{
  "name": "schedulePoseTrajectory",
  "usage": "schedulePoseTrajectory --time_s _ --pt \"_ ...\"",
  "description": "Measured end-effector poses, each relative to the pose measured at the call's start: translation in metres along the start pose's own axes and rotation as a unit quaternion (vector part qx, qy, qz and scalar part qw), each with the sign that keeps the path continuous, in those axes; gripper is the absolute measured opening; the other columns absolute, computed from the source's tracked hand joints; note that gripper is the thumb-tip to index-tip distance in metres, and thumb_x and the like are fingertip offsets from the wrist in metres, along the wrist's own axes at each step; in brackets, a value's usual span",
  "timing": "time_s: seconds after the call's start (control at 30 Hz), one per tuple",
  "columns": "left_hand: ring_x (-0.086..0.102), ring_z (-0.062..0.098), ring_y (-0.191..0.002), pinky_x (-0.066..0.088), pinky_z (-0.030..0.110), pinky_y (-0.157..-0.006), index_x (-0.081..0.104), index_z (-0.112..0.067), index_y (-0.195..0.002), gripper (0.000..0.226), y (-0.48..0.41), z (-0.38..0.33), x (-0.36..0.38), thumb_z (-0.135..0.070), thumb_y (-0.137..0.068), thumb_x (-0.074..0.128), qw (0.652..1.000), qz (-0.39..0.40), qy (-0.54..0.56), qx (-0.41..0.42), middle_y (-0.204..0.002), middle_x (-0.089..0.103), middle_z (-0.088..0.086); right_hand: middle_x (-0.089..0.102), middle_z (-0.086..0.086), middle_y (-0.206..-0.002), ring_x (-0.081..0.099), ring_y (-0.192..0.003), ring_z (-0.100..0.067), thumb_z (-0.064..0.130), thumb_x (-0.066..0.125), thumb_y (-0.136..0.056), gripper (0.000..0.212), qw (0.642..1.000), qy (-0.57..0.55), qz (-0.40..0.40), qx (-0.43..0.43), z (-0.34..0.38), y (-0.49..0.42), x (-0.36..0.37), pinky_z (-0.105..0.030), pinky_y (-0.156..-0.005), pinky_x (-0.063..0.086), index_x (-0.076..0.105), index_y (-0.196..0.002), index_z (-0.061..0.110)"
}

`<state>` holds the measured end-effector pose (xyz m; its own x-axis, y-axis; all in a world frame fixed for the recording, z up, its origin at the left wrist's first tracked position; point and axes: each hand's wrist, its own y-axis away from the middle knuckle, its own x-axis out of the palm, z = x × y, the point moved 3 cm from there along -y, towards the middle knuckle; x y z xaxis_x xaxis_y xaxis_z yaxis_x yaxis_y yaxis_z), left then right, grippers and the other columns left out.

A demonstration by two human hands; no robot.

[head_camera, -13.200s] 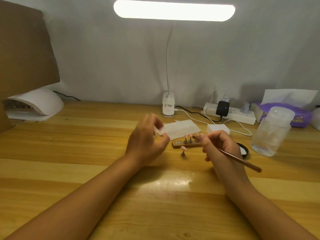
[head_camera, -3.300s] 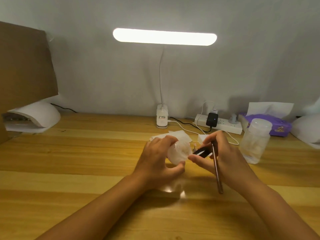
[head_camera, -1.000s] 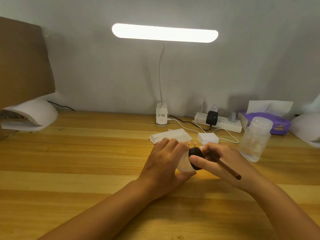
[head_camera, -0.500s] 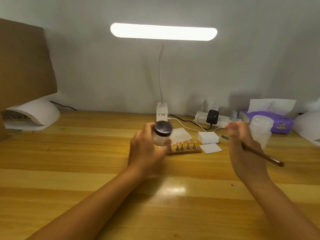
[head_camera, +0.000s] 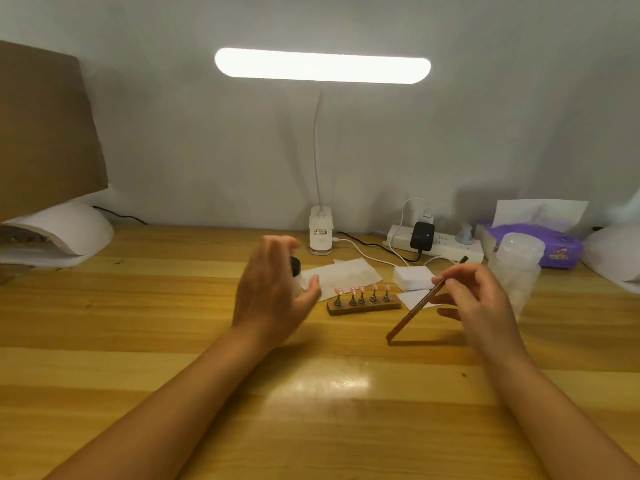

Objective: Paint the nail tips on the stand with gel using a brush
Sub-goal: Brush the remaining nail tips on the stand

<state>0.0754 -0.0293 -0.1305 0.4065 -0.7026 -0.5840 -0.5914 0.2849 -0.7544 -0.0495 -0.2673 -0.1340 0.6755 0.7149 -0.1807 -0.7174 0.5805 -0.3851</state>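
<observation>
Nearest the camera, two bare forearms reach forward over the wooden tabletop [head_camera: 138,341]. The right hand [head_camera: 481,299] pinches a brown brush [head_camera: 424,301] between thumb and fingertips; the brush slants from upper right to lower left, its low end on or just above the wood, though which end carries the bristles is too small to tell. The left hand [head_camera: 273,292] is up on edge with its fingers [head_camera: 280,242] loosely curved and apart around a small jar with a black lid [head_camera: 295,275], which is mostly hidden behind the palm; whether the hand grips or only touches it cannot be told. Between the hands, a little farther out, lies the wooden stand [head_camera: 363,308], its long axis running left to right, with five pink nail tips [head_camera: 362,289] upright on pegs. It sits ahead and to the left of the brush, and the right hand is probably the one to reach it. Beyond are white paper [head_camera: 343,271], a power strip [head_camera: 440,242] and the lamp [head_camera: 322,65].
</observation>
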Motion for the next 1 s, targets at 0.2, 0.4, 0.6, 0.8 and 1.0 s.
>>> schedulePoseTrajectory --time_s 0.2,0.4,0.6,0.8,1.0 --pt "0.051 0.008 -0.107 0.040 0.023 -0.078 0.045 -0.027 -0.130 0.049 0.014 -0.018 0.036 -0.048 -0.089 0.062 0.971 0.231 0.049 -0.040 -0.119 0.058 -0.011 0.062 0.003 -0.099 0.069 -0.075 -0.009 0.012 0.057 -0.096 0.019 0.999 0.003 -0.043 -0.016 -0.002 -0.001 0.000 -0.023 -0.061 0.055 0.051 -0.097 0.031" --pt "0.050 0.005 -0.095 0.034 0.018 -0.065 0.060 -0.030 -0.117 0.034 0.015 -0.016 0.035 -0.047 -0.087 0.062 0.966 0.248 0.068 -0.029 -0.107 0.057 -0.011 0.063 0.010 -0.099 0.065 -0.064 -0.012 0.020 0.058 -0.096 0.024 0.973 0.224 0.010 -0.058 -0.005 -0.002 0.009 -0.027 -0.052 0.054 0.041 -0.110 0.030" --pt "0.049 0.002 -0.074 0.033 0.016 -0.059 0.071 -0.027 -0.102 0.023 0.012 -0.006 0.027 -0.037 -0.082 0.072 0.960 0.155 0.196 -0.129 -0.101 0.060 -0.012 0.064 0.007 -0.103 0.062 -0.086 -0.015 0.018 0.058 -0.091 0.026 0.920 0.384 0.028 -0.076 -0.014 0.004 0.023 -0.040 -0.070 0.057 0.047 -0.113 0.027" --pt "0.051 0.007 -0.065 0.038 0.017 -0.057 0.071 -0.026 -0.096 0.014 0.009 -0.008 0.018 -0.028 -0.082 0.072 0.954 0.080 0.243 -0.157 -0.092 0.060 -0.009 0.062 0.003 -0.099 0.057 -0.085 -0.012 0.023 0.052 -0.098 0.022 0.882 0.444 0.088 -0.131 -0.016 -0.012 0.054 -0.031 -0.071 0.055 0.054 -0.119 0.029" --pt "0.053 0.006 -0.066 0.042 0.019 -0.059 0.072 -0.024 -0.098 0.017 0.010 -0.007 0.021 -0.028 -0.082 0.072 0.949 0.097 0.259 -0.153 -0.096 0.060 -0.009 0.058 0.005 -0.100 0.056 -0.095 -0.014 0.019 0.057 -0.093 0.015 0.906 0.411 0.071 -0.076 -0.017 -0.027 0.077 -0.032 -0.077 0.053 0.054 -0.108 0.024"
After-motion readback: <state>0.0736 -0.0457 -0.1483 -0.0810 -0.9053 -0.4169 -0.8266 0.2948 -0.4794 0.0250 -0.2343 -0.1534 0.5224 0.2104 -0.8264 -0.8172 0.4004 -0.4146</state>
